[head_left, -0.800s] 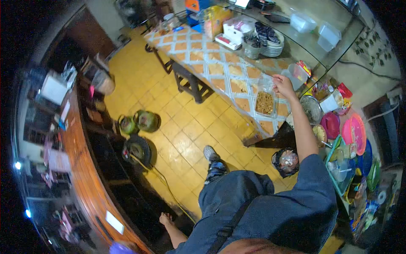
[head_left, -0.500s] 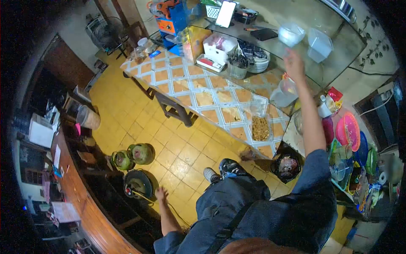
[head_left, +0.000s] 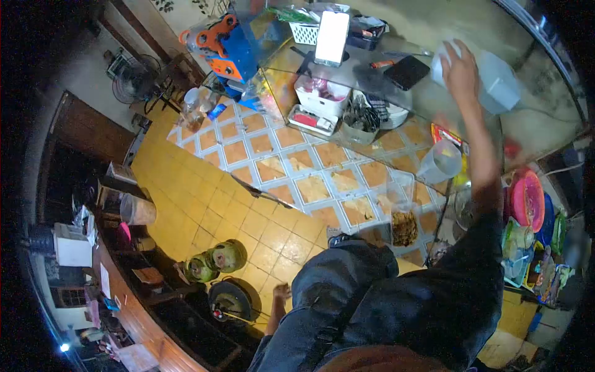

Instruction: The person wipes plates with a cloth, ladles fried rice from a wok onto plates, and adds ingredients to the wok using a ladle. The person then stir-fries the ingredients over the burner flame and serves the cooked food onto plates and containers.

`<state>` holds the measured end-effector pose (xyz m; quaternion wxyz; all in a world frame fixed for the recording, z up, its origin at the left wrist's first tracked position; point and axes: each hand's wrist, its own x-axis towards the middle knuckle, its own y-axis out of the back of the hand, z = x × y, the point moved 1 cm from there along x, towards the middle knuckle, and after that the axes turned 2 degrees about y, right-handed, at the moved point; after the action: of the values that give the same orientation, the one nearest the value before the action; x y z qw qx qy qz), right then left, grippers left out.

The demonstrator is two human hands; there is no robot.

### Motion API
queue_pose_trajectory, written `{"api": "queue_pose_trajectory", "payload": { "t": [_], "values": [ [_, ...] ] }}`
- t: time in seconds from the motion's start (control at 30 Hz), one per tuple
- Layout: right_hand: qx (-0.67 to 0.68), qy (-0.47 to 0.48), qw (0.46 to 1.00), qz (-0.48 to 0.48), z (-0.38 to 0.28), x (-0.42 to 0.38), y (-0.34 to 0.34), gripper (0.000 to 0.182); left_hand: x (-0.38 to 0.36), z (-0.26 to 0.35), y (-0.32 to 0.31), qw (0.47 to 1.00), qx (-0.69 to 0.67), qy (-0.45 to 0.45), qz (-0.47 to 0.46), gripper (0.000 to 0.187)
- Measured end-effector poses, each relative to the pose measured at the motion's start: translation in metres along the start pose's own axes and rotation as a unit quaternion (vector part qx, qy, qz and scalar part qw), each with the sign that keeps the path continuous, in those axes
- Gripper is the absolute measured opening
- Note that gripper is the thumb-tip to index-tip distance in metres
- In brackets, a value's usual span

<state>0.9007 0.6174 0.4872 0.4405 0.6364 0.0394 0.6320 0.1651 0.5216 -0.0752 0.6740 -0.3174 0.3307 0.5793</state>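
My right hand (head_left: 462, 69) reaches up to the glass shelf, its fingers curled over a white plastic bowl (head_left: 439, 69). Just right of it stands a clear, squarish plastic container (head_left: 499, 88). Low by my left leg hangs my left hand (head_left: 282, 292), small in view, with its fingers loosely bent and nothing seen in them. Below the shelf, on the tiled-pattern table, are a translucent plastic cup (head_left: 441, 161) and a clear tray of brown crumbly food (head_left: 405, 228).
A lit phone (head_left: 332, 37) stands on the shelf near a dark tablet-like slab (head_left: 406, 72). A blue-and-orange machine (head_left: 224, 59) sits further left. Green gas cylinders (head_left: 229, 255) and a dark pan (head_left: 230, 301) are on the floor at left. Coloured baskets (head_left: 527, 198) crowd the right.
My right hand has moved up and forward, from short of the white bowl onto it. My left hand has come closer to my leg. The whole view has shifted as I step toward the table.
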Motion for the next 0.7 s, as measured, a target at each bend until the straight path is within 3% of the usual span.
{"api": "queue_pose_trajectory", "payload": {
  "t": [0.03,0.07,0.1,0.13,0.17,0.23,0.3,0.37,0.4,0.43,0.47,0.5,0.53,0.57,0.6,0.7],
  "values": [
    [0.053,0.044,0.996,0.055,-0.029,-0.008,0.016,0.028,0.002,-0.023,0.012,0.999,-0.027,0.006,0.024,0.023],
    [0.147,0.115,0.982,0.027,-0.052,-0.023,0.018,0.023,-0.001,-0.031,0.018,0.997,-0.013,0.054,0.060,0.023],
    [0.155,0.224,0.962,0.035,-0.078,-0.049,0.004,0.020,-0.006,-0.031,0.019,0.990,0.007,0.104,0.093,0.023],
    [0.275,0.255,0.927,0.012,-0.108,-0.083,-0.004,0.021,-0.009,-0.029,0.019,0.983,0.025,0.142,0.114,0.023],
    [0.408,0.269,0.867,-0.100,-0.135,-0.118,-0.017,0.021,-0.008,-0.027,0.019,0.977,0.039,0.167,0.126,0.024],
    [0.309,0.229,0.879,-0.280,-0.159,-0.148,-0.043,0.022,0.005,-0.010,0.016,0.971,0.063,0.193,0.129,0.024],
    [0.278,0.030,0.911,-0.302,-0.137,-0.179,-0.127,0.016,0.018,0.017,0.014,0.975,0.091,0.164,0.115,0.024],
    [0.176,-0.145,0.942,-0.246,-0.092,-0.183,-0.192,0.020,0.021,0.063,0.003,0.992,0.073,0.072,0.068,0.032],
    [0.140,-0.205,0.955,-0.161,-0.077,-0.168,-0.207,0.019,0.021,0.089,-0.006,0.998,0.028,0.026,0.040,0.035],
    [0.124,-0.258,0.946,-0.153,-0.057,-0.154,-0.222,0.020,0.019,0.113,-0.017,1.000,0.013,-0.026,0.004,0.036],
    [0.162,-0.320,0.901,-0.245,-0.020,-0.168,-0.272,0.023,0.035,0.123,-0.013,0.991,0.100,-0.085,-0.001,0.032],
    [0.182,-0.378,0.844,-0.336,0.015,-0.182,-0.319,0.026,0.019,0.157,-0.029,0.995,0.071,-0.076,-0.013,0.029],
    [0.148,-0.383,0.839,-0.358,0.020,-0.175,-0.327,0.026,0.015,0.181,-0.037,0.997,0.051,-0.047,0.018,0.029],
    [0.112,-0.369,0.854,-0.350,0.007,-0.168,-0.317,0.026,0.014,0.196,-0.036,0.996,0.043,-0.083,-0.011,0.030],
    [0.091,-0.362,0.863,-0.340,0.004,-0.164,-0.317,0.026,0.017,0.210,-0.040,0.991,0.103,-0.076,0.050,0.030],
    [0.083,-0.349,0.873,-0.331,0.012,-0.167,-0.306,0.026,0.012,0.243,-0.047,0.987,0.098,-0.115,0.055,0.029]
  ]
}}
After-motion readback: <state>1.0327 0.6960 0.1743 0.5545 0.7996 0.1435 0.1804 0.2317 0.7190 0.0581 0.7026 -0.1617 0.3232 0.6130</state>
